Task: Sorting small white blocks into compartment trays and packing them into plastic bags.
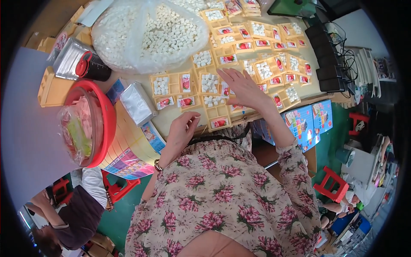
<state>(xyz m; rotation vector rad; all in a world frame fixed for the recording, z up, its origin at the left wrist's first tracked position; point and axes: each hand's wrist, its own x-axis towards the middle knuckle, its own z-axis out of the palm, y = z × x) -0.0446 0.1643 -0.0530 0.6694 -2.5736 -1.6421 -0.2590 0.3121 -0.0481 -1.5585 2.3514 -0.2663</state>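
Observation:
My right hand [247, 91] is spread palm down over cream compartment trays, its fingertips beside a tray's white cubes [209, 82]. Nothing shows in its grasp. Closer to me, my left hand [182, 132] is curled at the table's near edge, thumb near the fingers; whether anything is inside is hidden. Between the hands lies a cream tray [212, 115] with white cubes and a red-and-white strawberry sachet [218, 123]. Left of it, another tray [173, 86] has cubes in one compartment and a sachet [186, 82] in another. Several similarly filled trays [264, 70] overlap to the right.
A big clear bag of white cubes [160, 36] fills the back left. Nearer are a red basin [110, 124], silver packets [138, 103] and a dark lidded cup [95, 67]. Black boxes with cables [327, 60] line the right. Other people [81, 214] sit nearby.

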